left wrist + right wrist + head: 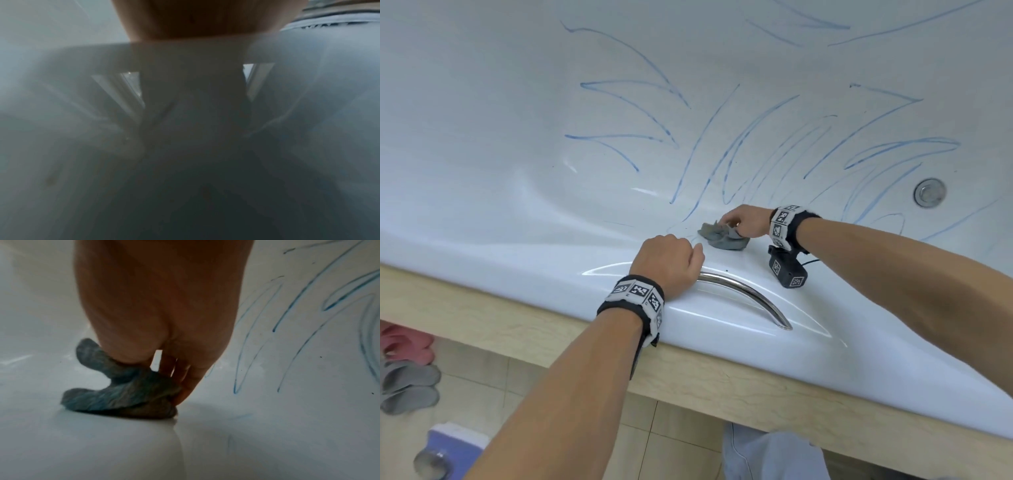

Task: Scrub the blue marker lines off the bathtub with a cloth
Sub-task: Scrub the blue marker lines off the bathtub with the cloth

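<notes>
Right hand (748, 221) pinches the crumpled grey cloth (724, 237) against the bathtub (482, 154); at 7 o'clock from it, left hand (669, 262) curls round the chrome handle (753, 294).

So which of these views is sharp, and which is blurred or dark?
Head view: sharp, evenly lit, with glare streaks on the bathtub rim and the blue marker lines clear. Left wrist view: dark, hazy, nearly unreadable. Right wrist view: soft focus, yet the cloth under the right hand is readable.
</notes>
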